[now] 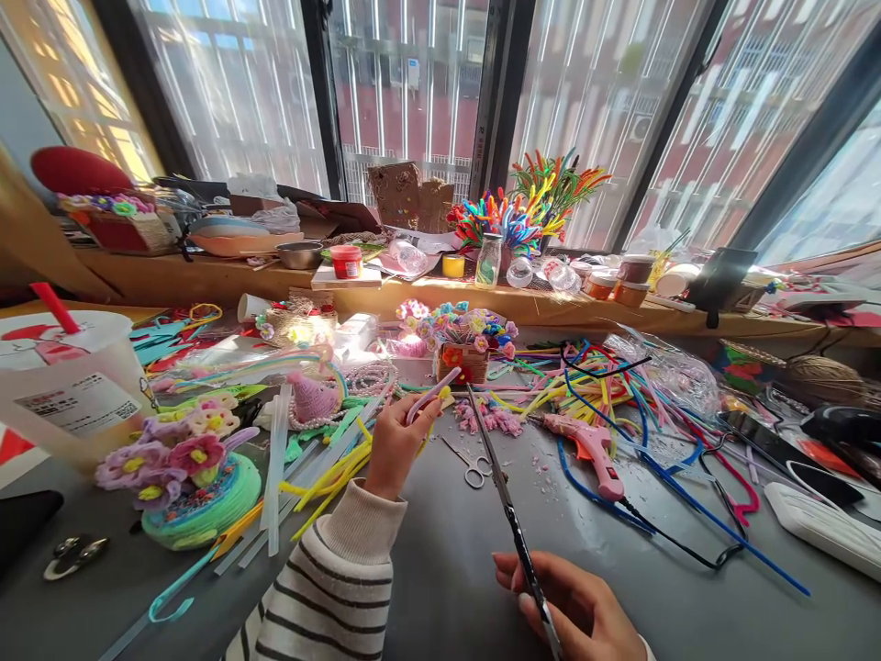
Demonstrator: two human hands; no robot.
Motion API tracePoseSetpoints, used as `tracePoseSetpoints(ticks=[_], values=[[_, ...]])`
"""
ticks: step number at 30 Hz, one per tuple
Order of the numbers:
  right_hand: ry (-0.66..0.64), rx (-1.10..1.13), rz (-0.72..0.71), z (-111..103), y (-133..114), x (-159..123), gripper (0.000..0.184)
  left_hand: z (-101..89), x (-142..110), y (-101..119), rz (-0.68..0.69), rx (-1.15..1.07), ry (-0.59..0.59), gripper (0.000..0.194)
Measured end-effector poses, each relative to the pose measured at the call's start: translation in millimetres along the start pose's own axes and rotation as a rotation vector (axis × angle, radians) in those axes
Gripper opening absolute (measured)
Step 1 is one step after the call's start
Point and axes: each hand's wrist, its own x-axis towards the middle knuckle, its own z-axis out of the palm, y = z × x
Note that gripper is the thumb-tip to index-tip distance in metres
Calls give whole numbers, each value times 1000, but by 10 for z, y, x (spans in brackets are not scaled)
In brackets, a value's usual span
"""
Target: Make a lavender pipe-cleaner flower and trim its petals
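My left hand (397,442) is raised over the middle of the table, its fingers pinched on a short lilac pipe cleaner (435,393). A small yellow tip (444,393) shows beside the pipe cleaner; whether the two are joined I cannot tell. Nearer to me, my right hand (574,601) is closed around the lower end of a long, thin dark rod (510,512) with worn patches. The rod slants up and away, its far end near the box of fuzzy flowers (474,353). Small scissors (473,470) lie on the table between the hands.
A pink glue gun (588,450) with a black cord lies right of the rod. Pipe cleaners (585,390) are heaped behind it. At left stand a drink cup (75,386) and a green pot of fuzzy flowers (199,505). Clear glue sticks (277,468) lie near my left sleeve.
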Motion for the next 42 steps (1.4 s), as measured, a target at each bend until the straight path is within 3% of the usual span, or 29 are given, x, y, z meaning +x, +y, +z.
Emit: tracePoseSetpoints(ticks=[8,19,31,42], values=[[14,-160,-48,-62,64,1,43,24,-18,37,1,-28,-136,30],[51,-357,-100,-104,116,-43,47,18,-20,47,12,74,-168,28],[74,-275,-77,-7,64,-8,40,33,-33,-4,63,78,-300,30],[69,-171,-76,40,11,-3,39,33,-53,100,37,137,-361,30]])
